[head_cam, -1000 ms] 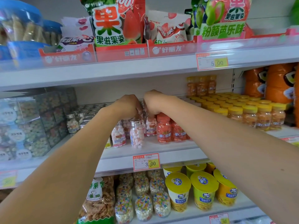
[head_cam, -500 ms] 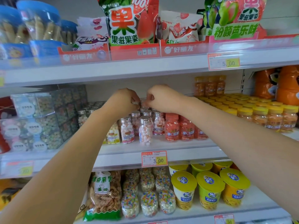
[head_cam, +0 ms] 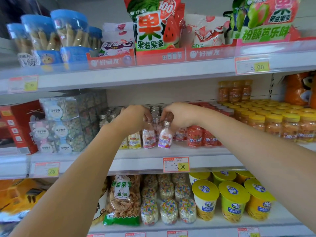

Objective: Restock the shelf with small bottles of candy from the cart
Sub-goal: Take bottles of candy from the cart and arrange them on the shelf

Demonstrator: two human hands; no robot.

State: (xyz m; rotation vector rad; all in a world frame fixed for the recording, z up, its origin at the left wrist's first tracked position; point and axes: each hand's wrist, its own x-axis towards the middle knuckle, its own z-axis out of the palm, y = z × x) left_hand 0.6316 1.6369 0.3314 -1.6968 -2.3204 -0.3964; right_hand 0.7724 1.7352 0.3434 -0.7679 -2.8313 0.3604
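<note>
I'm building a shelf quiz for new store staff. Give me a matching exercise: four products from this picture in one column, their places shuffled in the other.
Things
1. watermelon-print snack bag
2. yellow-lidded orange jars
3. green-lidded snack cups
4. silver-capped clear bottle of pink and white candy

Places
A. lowest shelf in view
B. pinched at the cap by the right hand, tilted
C. top shelf
D. middle shelf, right end

Pairs: 1-C, 2-D, 3-A, 4-B
</note>
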